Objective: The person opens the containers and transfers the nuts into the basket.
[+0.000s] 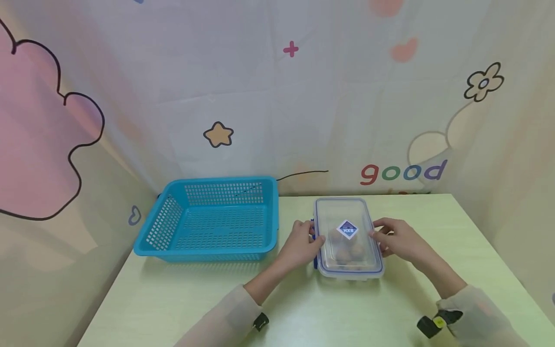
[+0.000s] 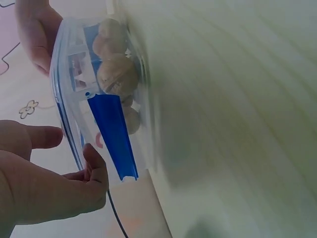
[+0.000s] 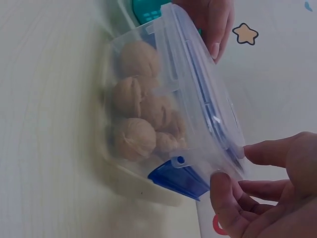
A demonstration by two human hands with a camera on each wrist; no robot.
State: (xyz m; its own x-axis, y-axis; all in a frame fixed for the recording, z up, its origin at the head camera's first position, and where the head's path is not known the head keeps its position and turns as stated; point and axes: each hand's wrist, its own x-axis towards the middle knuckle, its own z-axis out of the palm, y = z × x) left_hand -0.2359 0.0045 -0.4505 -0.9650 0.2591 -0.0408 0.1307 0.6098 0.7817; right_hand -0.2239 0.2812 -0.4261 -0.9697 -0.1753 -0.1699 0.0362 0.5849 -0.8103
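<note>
A clear plastic food container (image 1: 350, 258) stands on the table, its lid (image 1: 342, 209) edged in blue and marked with a diamond label. Several walnuts (image 3: 134, 139) show through its side wall. My left hand (image 1: 300, 245) pinches the lid's left edge, thumb on top and fingers at the side. On the opposite edge, my right hand (image 1: 401, 239) pinches the rim between thumb and fingers. A blue side clip (image 2: 113, 134) hangs unlatched in the left wrist view, and another blue clip (image 3: 179, 179) stands loose in the right wrist view.
To the left of the container is an openwork blue plastic basket (image 1: 223, 221). Both stand on a pale green table (image 1: 208, 299). A printed curtain (image 1: 269, 106) hangs behind the table's back edge.
</note>
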